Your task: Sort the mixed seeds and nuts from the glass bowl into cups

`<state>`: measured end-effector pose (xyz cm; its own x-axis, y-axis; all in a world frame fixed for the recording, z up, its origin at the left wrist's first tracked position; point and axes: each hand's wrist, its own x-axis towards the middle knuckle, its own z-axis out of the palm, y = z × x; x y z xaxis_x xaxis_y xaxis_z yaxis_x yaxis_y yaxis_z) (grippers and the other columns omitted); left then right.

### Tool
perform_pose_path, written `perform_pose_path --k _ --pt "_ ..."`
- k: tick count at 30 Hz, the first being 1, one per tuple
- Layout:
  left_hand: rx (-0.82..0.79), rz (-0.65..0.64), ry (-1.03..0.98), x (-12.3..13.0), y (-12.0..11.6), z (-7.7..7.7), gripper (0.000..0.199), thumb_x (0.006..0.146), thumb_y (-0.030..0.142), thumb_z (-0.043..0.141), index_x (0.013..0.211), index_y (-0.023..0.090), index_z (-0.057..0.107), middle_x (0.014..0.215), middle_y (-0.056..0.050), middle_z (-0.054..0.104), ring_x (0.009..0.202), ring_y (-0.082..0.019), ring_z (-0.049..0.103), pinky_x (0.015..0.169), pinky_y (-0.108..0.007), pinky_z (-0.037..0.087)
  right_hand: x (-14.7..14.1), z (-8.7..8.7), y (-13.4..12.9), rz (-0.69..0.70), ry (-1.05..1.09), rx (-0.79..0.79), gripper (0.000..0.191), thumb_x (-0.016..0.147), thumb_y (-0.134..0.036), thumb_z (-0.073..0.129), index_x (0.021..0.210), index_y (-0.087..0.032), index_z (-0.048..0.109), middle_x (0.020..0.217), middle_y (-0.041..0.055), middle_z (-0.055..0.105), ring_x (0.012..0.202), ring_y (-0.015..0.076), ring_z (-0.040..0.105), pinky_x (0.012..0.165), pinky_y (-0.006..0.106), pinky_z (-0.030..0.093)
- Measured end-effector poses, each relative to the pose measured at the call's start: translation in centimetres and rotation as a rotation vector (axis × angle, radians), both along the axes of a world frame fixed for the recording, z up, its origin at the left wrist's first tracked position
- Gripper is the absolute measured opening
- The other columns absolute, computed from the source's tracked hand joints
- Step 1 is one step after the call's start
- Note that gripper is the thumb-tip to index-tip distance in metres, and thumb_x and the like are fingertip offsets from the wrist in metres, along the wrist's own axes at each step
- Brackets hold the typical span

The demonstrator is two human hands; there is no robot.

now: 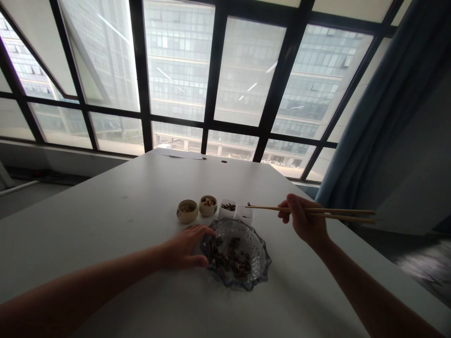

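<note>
The person's right hand [306, 220] has its fingers closed round a pair of chopsticks [345, 211], holding them almost level, thick ends pointing off to the right. At the thin tips I can see a small dark bit [248, 204], poised above the right tub [249, 219], though whether it is pinched or just sits there I cannot tell.

The left hand [186, 246] is loose and spread, thumb apart from the fingers, against the left edge of a scalloped glass bowl [262, 267]; I can't make out whether it presses on the rim. Dark, slim pieces [241, 265] lie scattered across the bottom of the bowl.

Just beyond the bowl stands a short row: the left cup [187, 217], with something brownish inside, the right cup [207, 211], with yellowish-brown lumps, then the left tub [225, 215], holding dark slivers, and the right tub, with a dark speck or so in it.

All this sits on a white table [148, 197], papers [179, 154] at its far end, a blue curtain [369, 98] hanging to the right.
</note>
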<state>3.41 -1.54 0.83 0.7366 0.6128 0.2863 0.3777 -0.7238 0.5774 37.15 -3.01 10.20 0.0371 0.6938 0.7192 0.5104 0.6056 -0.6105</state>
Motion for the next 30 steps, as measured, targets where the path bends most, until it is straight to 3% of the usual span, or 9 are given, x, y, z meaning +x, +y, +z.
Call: perform_pose_path --k 6,18,30 --pt "0.010 0.004 0.003 0.0 -0.1 0.1 0.090 0.079 0.091 0.040 0.132 0.019 0.050 0.131 -0.017 0.061 0.121 -0.037 0.058 0.107 -0.051 0.044 0.2 0.6 -0.1 0.001 0.098 -0.044 0.057 0.094 -0.064 0.056 0.064 -0.017 0.068 0.046 0.0031 0.062 0.037 0.0113 0.055 0.037 0.022 0.045" --pt "0.021 -0.007 -0.014 0.0 -0.1 0.0 0.087 0.080 0.090 0.041 0.132 0.020 0.050 0.132 -0.017 0.062 0.122 -0.036 0.058 0.107 -0.050 0.046 -0.4 0.0 -0.1 0.023 -0.104 -0.133 0.057 0.095 -0.065 0.053 0.068 -0.017 0.068 0.049 0.0039 0.063 0.039 0.0128 0.056 0.038 0.023 0.045" --pt "0.025 -0.007 -0.012 0.0 -0.1 0.0 0.088 0.080 0.089 0.042 0.132 0.019 0.051 0.132 -0.018 0.062 0.121 -0.037 0.058 0.107 -0.051 0.046 -1.2 -1.6 0.0 0.109 -0.351 -0.165 0.055 0.102 -0.058 0.043 0.069 -0.018 0.063 0.053 0.0034 0.063 0.044 0.0134 0.057 0.041 0.023 0.044"
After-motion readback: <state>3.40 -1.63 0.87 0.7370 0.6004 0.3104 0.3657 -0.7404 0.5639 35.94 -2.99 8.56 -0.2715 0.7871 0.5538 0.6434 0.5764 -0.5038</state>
